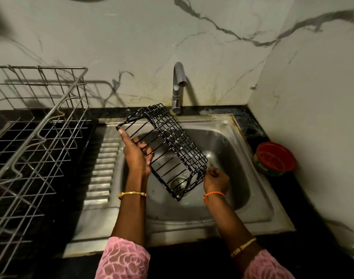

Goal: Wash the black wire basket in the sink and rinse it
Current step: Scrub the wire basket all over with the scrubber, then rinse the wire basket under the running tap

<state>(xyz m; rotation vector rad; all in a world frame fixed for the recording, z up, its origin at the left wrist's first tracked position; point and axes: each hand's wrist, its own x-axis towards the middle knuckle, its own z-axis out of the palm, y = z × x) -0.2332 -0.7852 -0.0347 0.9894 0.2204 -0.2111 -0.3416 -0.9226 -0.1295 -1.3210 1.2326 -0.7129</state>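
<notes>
The black wire basket is held tilted above the steel sink, its long side running from upper left to lower right, with white suds on its wires. My left hand grips its left side, thumb along the rim and fingers curled through the bars. My right hand is at the basket's lower right corner, fingers curled; it looks blurred, and what it holds is too small to tell. The chrome tap stands behind the basket with no water seen running.
A large steel dish rack fills the black counter on the left, beside the ribbed drainboard. A red round container sits on the counter right of the sink. Marble walls close the back and right side.
</notes>
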